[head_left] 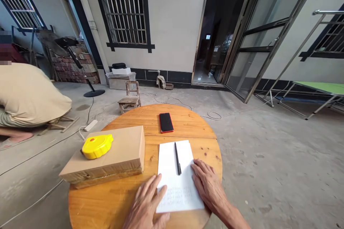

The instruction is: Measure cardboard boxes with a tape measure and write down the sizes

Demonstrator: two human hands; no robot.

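Observation:
A white sheet of paper [176, 171] with faint printed rows lies on the round wooden table [118, 200]. A black pen [177, 158] rests on the paper, pointing away from me. My left hand [146, 204] lies flat with fingers stretched onto the paper's left edge. My right hand [208, 184] lies flat on the paper's right edge, fingers apart. Neither hand holds anything. To the left a flat cardboard box [120, 155] carries a yellow tape measure [96, 146]. A phone [166, 122] in a red case lies beyond the paper.
A person in a beige top [29, 94] crouches at the far left on the concrete floor. A small wooden chair [130, 96], a stand base [94, 93], a power strip [90, 125] and cables lie beyond the table. An open glass door [258, 43] and green folding table [322, 87] stand at right.

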